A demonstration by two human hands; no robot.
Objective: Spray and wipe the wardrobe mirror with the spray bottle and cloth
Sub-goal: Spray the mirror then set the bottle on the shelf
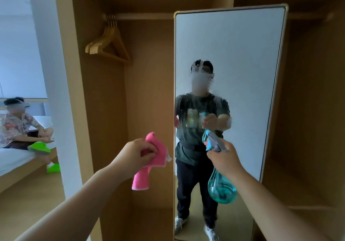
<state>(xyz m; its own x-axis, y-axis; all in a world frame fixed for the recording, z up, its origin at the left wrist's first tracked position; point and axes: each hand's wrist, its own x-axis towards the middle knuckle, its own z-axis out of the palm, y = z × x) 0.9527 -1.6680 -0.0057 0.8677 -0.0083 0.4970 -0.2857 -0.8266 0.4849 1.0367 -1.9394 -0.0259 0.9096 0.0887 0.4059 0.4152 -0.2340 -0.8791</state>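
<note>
My right hand point(225, 159) grips the translucent teal plastic spray bottle point(221, 188), nozzle aimed at twelve o'clock toward the tall gold-framed wardrobe mirror point(242, 57). Droplets already mist its middle; the top and bottom look dry. My left hand point(137, 152), at nine o'clock, clutches the bunched pink cloth point(149, 161); I judge all wiping remains

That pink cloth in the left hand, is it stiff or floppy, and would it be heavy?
Probably floppy: the pink cloth bunches in the left hand and its free end droops below the fist. Likely light, since a loose grip carries it. It looks soft and fluffy, so hardly slippery.
</note>
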